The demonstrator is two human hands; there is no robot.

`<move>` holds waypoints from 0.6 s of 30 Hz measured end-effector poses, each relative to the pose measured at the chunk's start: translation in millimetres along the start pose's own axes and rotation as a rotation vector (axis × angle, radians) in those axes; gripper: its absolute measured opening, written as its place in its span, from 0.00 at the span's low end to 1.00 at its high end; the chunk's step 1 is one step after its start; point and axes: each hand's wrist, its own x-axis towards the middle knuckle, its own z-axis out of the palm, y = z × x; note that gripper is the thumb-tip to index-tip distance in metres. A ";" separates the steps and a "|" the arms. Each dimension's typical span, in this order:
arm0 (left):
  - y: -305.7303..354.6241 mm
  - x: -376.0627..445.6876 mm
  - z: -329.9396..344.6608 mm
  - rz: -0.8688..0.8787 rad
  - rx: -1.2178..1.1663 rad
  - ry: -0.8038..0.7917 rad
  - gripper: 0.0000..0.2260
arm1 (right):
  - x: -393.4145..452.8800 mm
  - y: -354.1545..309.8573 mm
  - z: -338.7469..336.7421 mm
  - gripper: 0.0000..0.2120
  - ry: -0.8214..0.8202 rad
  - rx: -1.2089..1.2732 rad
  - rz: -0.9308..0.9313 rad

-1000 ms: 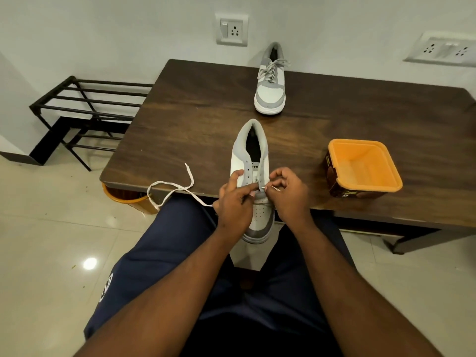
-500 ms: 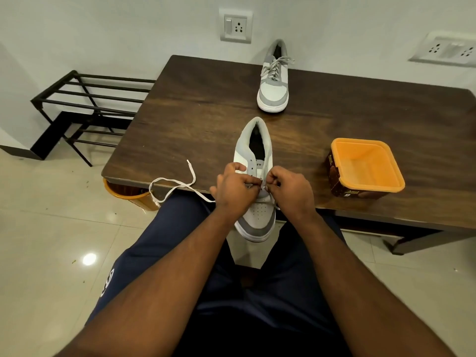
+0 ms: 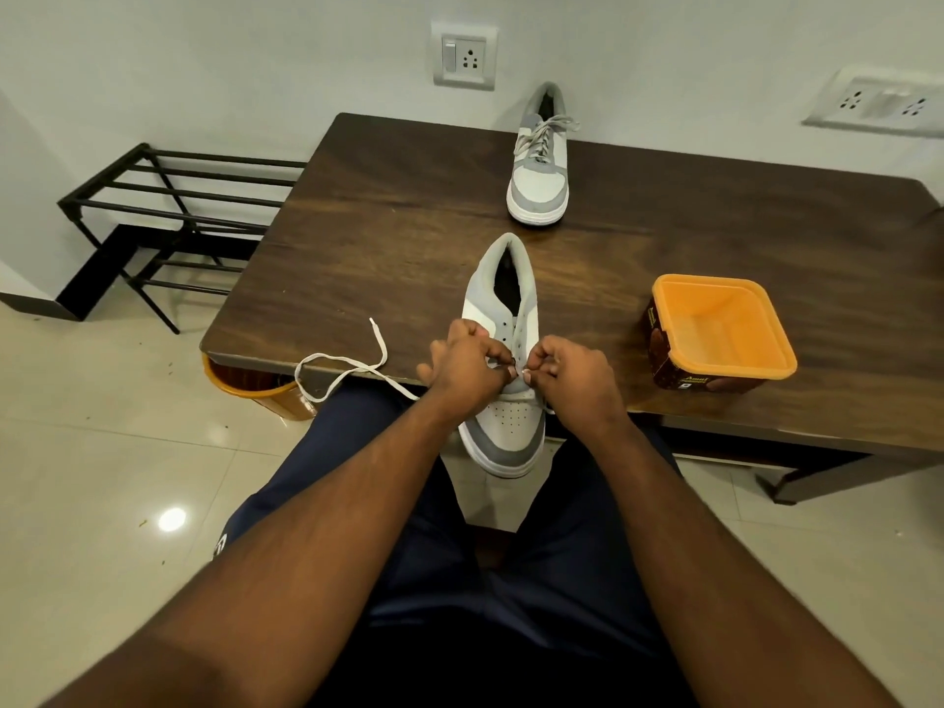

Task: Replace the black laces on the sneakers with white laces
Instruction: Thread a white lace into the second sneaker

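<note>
A grey and white sneaker lies at the table's front edge with its toe overhanging toward me, its upper eyelets bare. My left hand grips the shoe's left eyelet flap with curled fingers. My right hand pinches the white lace at the lowest eyelets. The white lace trails left from under my left hand, looping over the table edge. A second sneaker, laced in white, stands at the back of the table.
An orange tub stands on the dark wooden table, right of the near shoe. An orange bin sits under the left corner. A black metal rack stands by the wall on the left.
The near sneaker has slid a little toward me. My left fingers have curled tighter on the eyelet flap. My right hand keeps its pinch on the lace.
</note>
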 end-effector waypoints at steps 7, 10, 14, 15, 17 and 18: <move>1.9 -0.2 11.2 -0.039 -0.042 0.021 0.04 | -3.5 -2.0 0.1 0.06 0.024 0.115 0.113; -0.8 5.8 1.3 -0.078 -0.368 0.058 0.08 | -6.9 -4.8 2.5 0.06 0.076 0.110 0.138; -7.0 13.8 -14.5 -0.246 -0.771 0.100 0.09 | -7.2 -12.9 6.5 0.14 0.101 0.044 0.154; -8.6 15.2 -16.6 -0.285 -0.840 0.103 0.09 | -6.8 -15.0 7.3 0.14 0.101 0.012 0.150; -10.3 18.4 -20.0 -0.321 -0.907 0.123 0.08 | -6.7 -19.8 7.3 0.13 0.099 -0.040 0.153; -10.0 20.6 -21.2 -0.307 -0.906 0.142 0.08 | -6.9 -22.1 6.9 0.13 0.096 -0.063 0.158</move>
